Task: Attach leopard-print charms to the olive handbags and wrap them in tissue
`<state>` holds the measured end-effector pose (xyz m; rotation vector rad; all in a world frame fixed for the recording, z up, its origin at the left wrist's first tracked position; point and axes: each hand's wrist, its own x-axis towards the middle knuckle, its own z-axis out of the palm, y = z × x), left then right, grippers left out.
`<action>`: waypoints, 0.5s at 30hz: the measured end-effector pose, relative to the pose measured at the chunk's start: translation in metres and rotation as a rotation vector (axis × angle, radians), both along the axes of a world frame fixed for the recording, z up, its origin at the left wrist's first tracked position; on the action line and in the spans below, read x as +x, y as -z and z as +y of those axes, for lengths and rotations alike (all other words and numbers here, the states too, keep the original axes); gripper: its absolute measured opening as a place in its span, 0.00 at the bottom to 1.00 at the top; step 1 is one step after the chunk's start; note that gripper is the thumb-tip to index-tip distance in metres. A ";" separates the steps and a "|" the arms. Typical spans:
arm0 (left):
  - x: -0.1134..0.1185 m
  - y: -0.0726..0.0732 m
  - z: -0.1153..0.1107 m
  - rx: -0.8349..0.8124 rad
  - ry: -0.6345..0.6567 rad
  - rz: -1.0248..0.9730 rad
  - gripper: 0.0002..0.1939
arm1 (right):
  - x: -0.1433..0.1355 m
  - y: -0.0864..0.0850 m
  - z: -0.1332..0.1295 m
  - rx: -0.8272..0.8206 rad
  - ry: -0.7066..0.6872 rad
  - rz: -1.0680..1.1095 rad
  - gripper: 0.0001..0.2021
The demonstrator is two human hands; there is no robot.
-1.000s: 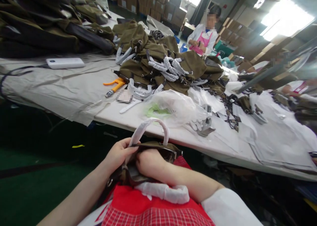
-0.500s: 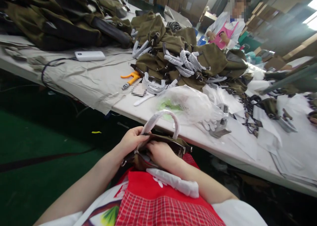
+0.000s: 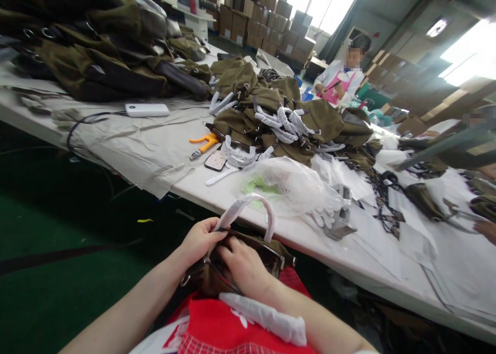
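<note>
An olive-green handbag (image 3: 251, 239) with dark trim sits on my lap with its mouth open, tilted toward me. Its far handle (image 3: 248, 201) stands up in white wrapping; the near handle (image 3: 267, 318), wrapped the same way, lies over my red apron. My left hand (image 3: 199, 243) is closed on the bag's rim at the left foot of the far handle, thumb on top. Inside the mouth, my right hand (image 3: 244, 263) has its fingers bent against the inner wall close to my left hand. Its fingertips are hidden, and so is whatever they hold.
The white table (image 3: 186, 188) edge runs just beyond the bag. On it lie orange-handled pliers (image 3: 205, 144), a phone (image 3: 215, 160), a plastic bag (image 3: 290, 186), a white power bank (image 3: 147, 110) and piled olive bags (image 3: 240, 80). A co-worker (image 3: 341, 80) stands behind the table.
The view has tilted up, so the table and bag sit lower in the picture. My left hand keeps its hold on the rim; my right hand stays inside the bag with its fingers slightly shifted.
</note>
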<state>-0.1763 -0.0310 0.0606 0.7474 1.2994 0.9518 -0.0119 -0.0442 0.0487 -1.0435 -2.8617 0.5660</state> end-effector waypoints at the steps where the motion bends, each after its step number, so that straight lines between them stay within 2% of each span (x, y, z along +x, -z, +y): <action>1: 0.000 0.001 0.000 0.009 0.001 0.007 0.14 | 0.000 0.003 0.000 0.007 -0.017 0.004 0.14; 4: -0.001 0.002 -0.001 0.033 0.006 0.022 0.14 | -0.001 0.010 0.000 0.005 -0.071 0.018 0.13; 6: -0.001 0.003 -0.002 0.046 0.021 0.024 0.13 | -0.001 0.013 0.001 0.001 -0.060 0.038 0.13; 10: -0.003 0.008 -0.004 0.071 0.036 0.039 0.13 | -0.001 0.011 0.002 0.039 -0.033 0.073 0.11; 15: -0.007 0.018 -0.004 0.066 0.025 0.025 0.14 | -0.002 0.010 0.005 0.039 -0.138 0.073 0.09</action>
